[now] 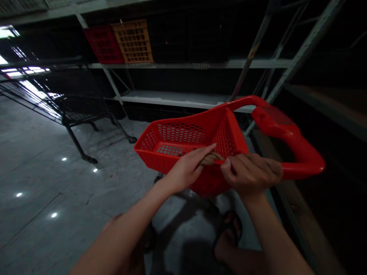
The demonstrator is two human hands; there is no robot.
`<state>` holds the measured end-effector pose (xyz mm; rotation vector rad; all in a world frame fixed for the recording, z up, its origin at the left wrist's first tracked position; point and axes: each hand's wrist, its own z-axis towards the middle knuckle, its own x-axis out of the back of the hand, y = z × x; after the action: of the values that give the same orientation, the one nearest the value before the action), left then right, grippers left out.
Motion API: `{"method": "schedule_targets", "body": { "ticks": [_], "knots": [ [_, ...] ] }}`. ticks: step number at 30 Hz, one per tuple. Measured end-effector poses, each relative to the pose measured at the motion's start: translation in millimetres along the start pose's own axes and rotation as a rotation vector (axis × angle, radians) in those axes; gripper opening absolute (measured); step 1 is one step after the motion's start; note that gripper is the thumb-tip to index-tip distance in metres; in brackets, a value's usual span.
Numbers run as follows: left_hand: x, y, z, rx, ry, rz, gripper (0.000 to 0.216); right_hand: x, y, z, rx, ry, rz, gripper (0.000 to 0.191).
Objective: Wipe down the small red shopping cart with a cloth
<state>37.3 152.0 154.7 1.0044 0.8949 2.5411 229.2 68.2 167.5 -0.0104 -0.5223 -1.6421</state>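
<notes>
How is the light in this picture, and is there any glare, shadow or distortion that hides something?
Head view: dim overall, the shelves mostly lost in darkness; small glare spots on the floor; blown-out brightness at the upper left; straight shelf posts lean from wide-angle distortion. The red basket and both hands, left hand and right hand, at its near rim, are lit well enough; a rope-like thing under the fingers is unclear.

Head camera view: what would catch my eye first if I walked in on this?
A bright red plastic basket with a long curved handle fills the middle. The left hand and right hand meet at its near rim, pinching a bit of brown rope. Behind, on a dim metal shelf, a red crate and an orange crate stand side by side.
</notes>
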Motion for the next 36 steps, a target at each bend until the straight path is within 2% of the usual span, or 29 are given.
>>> {"method": "schedule_targets", "body": {
  "ticks": [2, 4, 7, 9, 10, 14, 19, 21, 24, 27, 31, 34, 36],
  "knots": [
    [-1.1, 3.7, 19.2, -0.004, 0.004, -0.081, 0.075, 1.2, 7.8, -4.0, -0.002, 0.030, 0.044, 0.023],
    [-11.1, 6.7, 44.2, -0.044, 0.019, -0.105, 0.066, 3.0, 13.3, -7.5, -0.008, 0.055, 0.090, 0.022],
    [-32.7, 3.3, 83.1, -0.166, -0.115, -0.018, 0.040, 7.0, 18.4, -11.7, -0.029, 0.090, 0.156, 0.022],
    [-42.5, -6.1, 104.9, -0.214, -0.201, 0.080, 0.037, 10.0, 20.7, -14.0, -0.044, 0.100, 0.194, 0.023],
    [-44.3, -12.6, 114.2, -0.215, -0.205, 0.133, 0.039, 11.4, 21.8, -15.2, -0.052, 0.102, 0.212, 0.023],
    [-31.1, -47.0, 145.8, -0.135, -0.103, 0.370, 0.040, 15.5, 25.7, -20.1, -0.089, 0.120, 0.275, 0.025],
    [-5.7, -82.1, 169.6, 0.117, 0.054, 0.507, 0.028, 15.8, 25.5, -22.3, -0.120, 0.098, 0.252, 0.026],
    [-3.9, -83.6, 169.0, 0.187, 0.090, 0.466, 0.030, 14.4, 24.2, -21.0, -0.131, 0.094, 0.227, 0.026],
    [-10.5, -68.9, 155.3, 0.188, 0.073, 0.342, 0.038, 11.3, 22.9, -19.7, -0.148, 0.089, 0.202, 0.028],
    [-24.3, -38.0, 128.7, 0.132, 0.003, 0.238, 0.046, 6.3, 23.2, -22.7, -0.162, 0.080, 0.203, 0.026],
    [-43.0, 9.2, 82.5, 0.080, -0.084, 0.058, 0.046, -3.6, 24.9, -32.2, -0.263, 0.061, 0.192, 0.023],
    [-42.2, 30.4, 47.5, 0.190, -0.133, 0.004, 0.046, -12.6, 27.2, -40.8, -0.340, 0.008, 0.142, 0.029],
    [-28.1, 34.4, 23.5, 0.292, -0.154, 0.038, 0.045, -18.9, 29.3, -45.9, -0.361, -0.009, 0.140, 0.032]
  ]
}}
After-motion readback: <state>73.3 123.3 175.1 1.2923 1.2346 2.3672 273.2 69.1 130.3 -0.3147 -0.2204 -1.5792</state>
